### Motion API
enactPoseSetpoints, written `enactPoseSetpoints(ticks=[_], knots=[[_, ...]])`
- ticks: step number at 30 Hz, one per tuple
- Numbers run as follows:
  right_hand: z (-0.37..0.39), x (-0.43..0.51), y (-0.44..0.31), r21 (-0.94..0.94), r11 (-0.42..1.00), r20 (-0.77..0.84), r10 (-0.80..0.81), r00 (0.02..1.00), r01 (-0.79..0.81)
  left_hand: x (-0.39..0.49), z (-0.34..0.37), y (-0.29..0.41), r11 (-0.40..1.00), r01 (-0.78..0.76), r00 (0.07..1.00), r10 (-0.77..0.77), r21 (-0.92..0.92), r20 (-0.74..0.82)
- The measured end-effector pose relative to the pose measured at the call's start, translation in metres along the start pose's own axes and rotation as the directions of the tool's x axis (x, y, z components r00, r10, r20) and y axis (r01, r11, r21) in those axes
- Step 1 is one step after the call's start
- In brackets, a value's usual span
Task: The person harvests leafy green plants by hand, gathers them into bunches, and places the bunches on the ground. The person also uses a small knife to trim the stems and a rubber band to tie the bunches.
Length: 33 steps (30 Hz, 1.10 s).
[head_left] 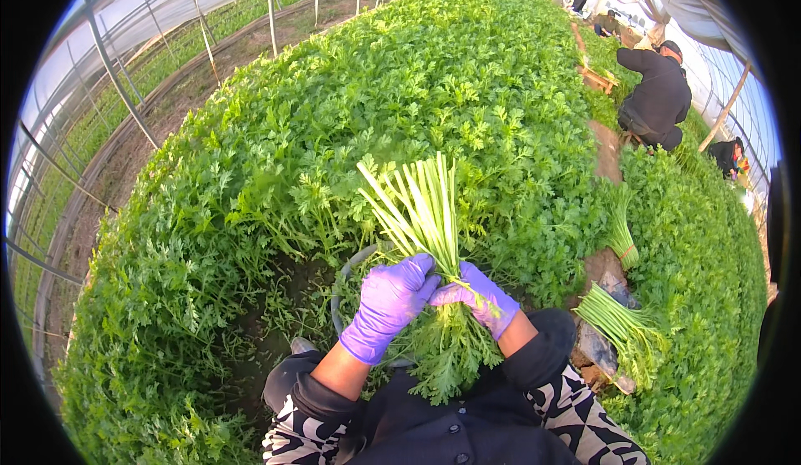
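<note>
A bunch of leafy greens (pixel 438 215) with pale cut stems is held in front of my body, its stems pointing away from me and its leaves hanging toward my lap. My left hand (pixel 394 299), in a purple glove, pinches at the near part of the stems with thumb and fingers. My right hand (pixel 482 299), gloved alike, is closed around the bunch at its right side. A loose yellowish stalk (pixel 466 285) crosses over the bunch between the hands. The fingers beneath the bunch are hidden.
Dense leafy plants (pixel 407 96) grow ahead and on both sides. At the right lie a banded bunch (pixel 621 233) and another bunch (pixel 616 318) near a muddy path. A grey hoop-like rim (pixel 338 296) shows beside my left hand. Several people are farther off; the nearest person (pixel 657 99) crouches at upper right.
</note>
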State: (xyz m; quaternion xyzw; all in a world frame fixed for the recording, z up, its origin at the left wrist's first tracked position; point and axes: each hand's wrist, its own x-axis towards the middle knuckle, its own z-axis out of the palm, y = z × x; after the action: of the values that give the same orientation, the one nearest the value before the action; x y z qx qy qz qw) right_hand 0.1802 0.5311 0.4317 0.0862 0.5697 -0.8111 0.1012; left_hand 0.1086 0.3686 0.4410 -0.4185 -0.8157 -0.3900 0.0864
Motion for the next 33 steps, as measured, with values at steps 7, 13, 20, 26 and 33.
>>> enactPoseSetpoints(ticks=[7,13,20,26,33], knots=[[-0.017,-0.010,0.006,-0.029,0.994,0.003,0.106,0.994,-0.106,0.012,-0.020,-0.053,0.925,0.318,0.903,-0.229,0.207,-0.365],[-0.040,-0.023,-0.003,-0.016,1.000,-0.028,-0.020,0.999,0.020,-0.003,-0.043,-0.085,0.829,0.457,0.889,-0.415,0.322,-0.193],[-0.025,-0.021,0.005,-0.013,1.000,-0.179,-0.008,0.984,0.006,0.004,-0.006,-0.012,0.946,0.248,0.967,-0.255,-0.209,-0.003],[-0.007,-0.013,0.025,-0.061,0.998,-0.259,-0.003,0.966,-0.014,0.008,0.013,0.001,0.884,0.421,0.907,-0.414,-0.202,0.076],[0.001,-0.006,0.031,-0.216,0.974,-0.246,-0.122,0.962,0.068,0.005,0.017,-0.010,0.815,0.464,0.885,-0.445,-0.348,0.137]])
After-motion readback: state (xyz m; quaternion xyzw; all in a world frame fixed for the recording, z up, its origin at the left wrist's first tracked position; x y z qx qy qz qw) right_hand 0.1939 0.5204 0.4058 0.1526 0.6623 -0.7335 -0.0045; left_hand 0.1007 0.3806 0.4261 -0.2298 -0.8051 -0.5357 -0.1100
